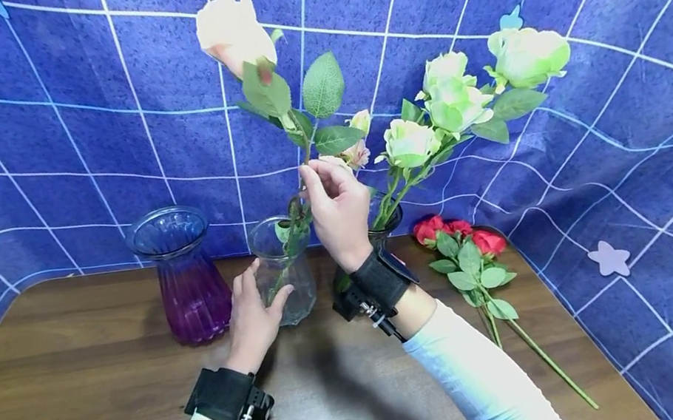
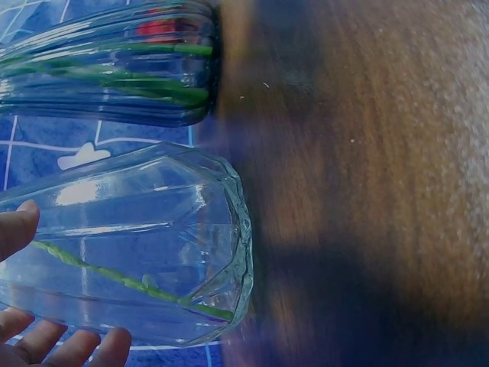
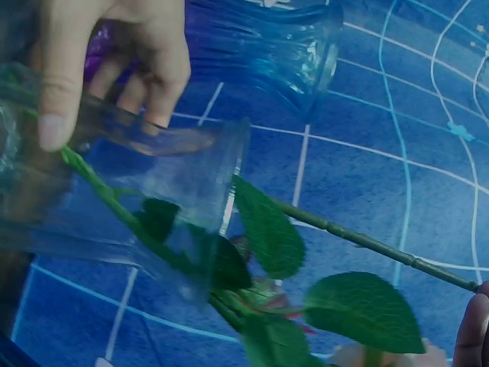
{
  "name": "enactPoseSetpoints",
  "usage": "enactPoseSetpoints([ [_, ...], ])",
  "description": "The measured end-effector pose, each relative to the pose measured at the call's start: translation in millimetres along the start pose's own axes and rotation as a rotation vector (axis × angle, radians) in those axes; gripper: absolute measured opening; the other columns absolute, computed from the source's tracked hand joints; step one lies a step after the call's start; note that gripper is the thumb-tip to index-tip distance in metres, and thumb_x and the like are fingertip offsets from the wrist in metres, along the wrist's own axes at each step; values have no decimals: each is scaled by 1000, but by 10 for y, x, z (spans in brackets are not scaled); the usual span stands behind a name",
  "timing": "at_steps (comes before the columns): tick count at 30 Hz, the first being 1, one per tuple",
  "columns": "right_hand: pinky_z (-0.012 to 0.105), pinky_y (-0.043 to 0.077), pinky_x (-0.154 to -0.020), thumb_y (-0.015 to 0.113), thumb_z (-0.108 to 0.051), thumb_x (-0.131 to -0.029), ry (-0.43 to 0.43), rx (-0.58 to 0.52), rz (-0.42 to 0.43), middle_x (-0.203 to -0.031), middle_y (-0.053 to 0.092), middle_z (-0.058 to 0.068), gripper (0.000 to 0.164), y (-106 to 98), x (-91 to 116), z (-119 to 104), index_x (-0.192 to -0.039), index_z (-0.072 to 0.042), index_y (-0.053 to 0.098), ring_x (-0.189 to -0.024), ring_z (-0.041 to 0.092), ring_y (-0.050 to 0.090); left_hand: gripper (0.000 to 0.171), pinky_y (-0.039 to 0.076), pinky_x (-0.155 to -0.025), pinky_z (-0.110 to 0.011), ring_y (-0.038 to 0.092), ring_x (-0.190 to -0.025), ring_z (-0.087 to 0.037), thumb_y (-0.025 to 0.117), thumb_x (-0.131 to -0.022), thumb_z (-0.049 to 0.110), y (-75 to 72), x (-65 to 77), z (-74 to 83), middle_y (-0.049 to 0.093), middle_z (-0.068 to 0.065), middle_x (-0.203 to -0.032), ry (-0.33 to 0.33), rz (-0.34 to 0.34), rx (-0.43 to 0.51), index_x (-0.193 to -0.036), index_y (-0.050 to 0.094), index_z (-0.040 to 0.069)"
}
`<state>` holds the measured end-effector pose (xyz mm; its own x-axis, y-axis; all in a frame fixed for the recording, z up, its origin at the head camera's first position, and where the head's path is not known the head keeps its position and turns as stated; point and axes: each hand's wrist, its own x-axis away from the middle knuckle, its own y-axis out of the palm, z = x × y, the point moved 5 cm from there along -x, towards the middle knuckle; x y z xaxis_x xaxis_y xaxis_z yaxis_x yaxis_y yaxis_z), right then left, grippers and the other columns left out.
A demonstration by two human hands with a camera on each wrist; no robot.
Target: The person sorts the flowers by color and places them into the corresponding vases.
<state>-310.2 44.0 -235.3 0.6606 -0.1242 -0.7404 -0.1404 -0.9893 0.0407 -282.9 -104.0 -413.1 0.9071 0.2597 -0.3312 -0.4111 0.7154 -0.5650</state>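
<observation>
A clear glass vase (image 1: 297,296) stands upright on the table, with a green stem (image 2: 114,275) slanting inside it and leaves at its mouth. My left hand (image 1: 255,322) holds the vase from the left, thumb and fingers on either side of the glass. My right hand (image 1: 344,212) pinches the stem (image 3: 374,245) of a pale pink rose (image 1: 234,33) above the mouth. This stem runs down to the rim; a leaf (image 3: 267,229) hides its lower end. Pinkish small flowers (image 1: 357,154) show partly behind my right hand.
A blue and purple vase (image 1: 191,288) stands at the left. Behind my right wrist, a dark glass vase (image 1: 388,219) holds several green-white roses (image 1: 451,96). Red roses (image 1: 468,247) lie on the table (image 1: 95,410) at the right. A blue patterned cloth (image 1: 78,165) hangs behind.
</observation>
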Motion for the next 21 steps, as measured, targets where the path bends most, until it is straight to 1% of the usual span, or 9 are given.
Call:
enactPoseSetpoints([
  [4,27,55,-61,61,-7,-89,3,-30,12,-93,57,20,20,14,36,59,-93,12,66,-65,34,64,72,43,-89,-51,48,-116,-37,71,-82,32,14,4,1,45,-23,-127,16,13,0,-139,37,2],
  [6,28,55,-61,61,-7,-89,8,-31,9,-90,58,21,21,28,56,81,-93,12,66,-65,34,64,72,43,-89,-51,47,-116,-37,71,-82,32,22,5,-5,45,-22,-128,13,12,-3,-139,37,2],
  [12,25,53,-61,62,-12,-90,40,50,-50,-77,67,20,20,75,153,145,-95,6,67,-65,28,67,72,43,-92,-51,47,-119,-37,69,-84,34,21,-10,-4,43,-23,-130,-5,-15,-10,-139,36,2],
  [14,23,53,-60,62,-13,-90,45,74,-68,-77,68,19,20,76,192,170,-95,5,68,-65,27,68,73,43,-92,-51,47,-119,-37,69,-84,34,23,-12,-3,43,-23,-130,-9,-24,-15,-140,35,2],
  [17,22,51,-58,62,-14,-89,54,82,-77,-75,68,20,20,71,235,205,-94,5,68,-65,30,68,73,43,-92,-51,46,-120,-37,68,-84,34,22,-10,-6,43,-22,-131,-20,-32,-19,-140,34,2],
  [21,20,49,-57,63,-15,-89,78,105,-89,-76,69,19,21,45,273,225,-93,5,69,-64,30,67,72,42,-92,-52,46,-121,-37,68,-84,34,17,-10,-18,43,-21,-131,-34,-29,-19,-140,34,3],
])
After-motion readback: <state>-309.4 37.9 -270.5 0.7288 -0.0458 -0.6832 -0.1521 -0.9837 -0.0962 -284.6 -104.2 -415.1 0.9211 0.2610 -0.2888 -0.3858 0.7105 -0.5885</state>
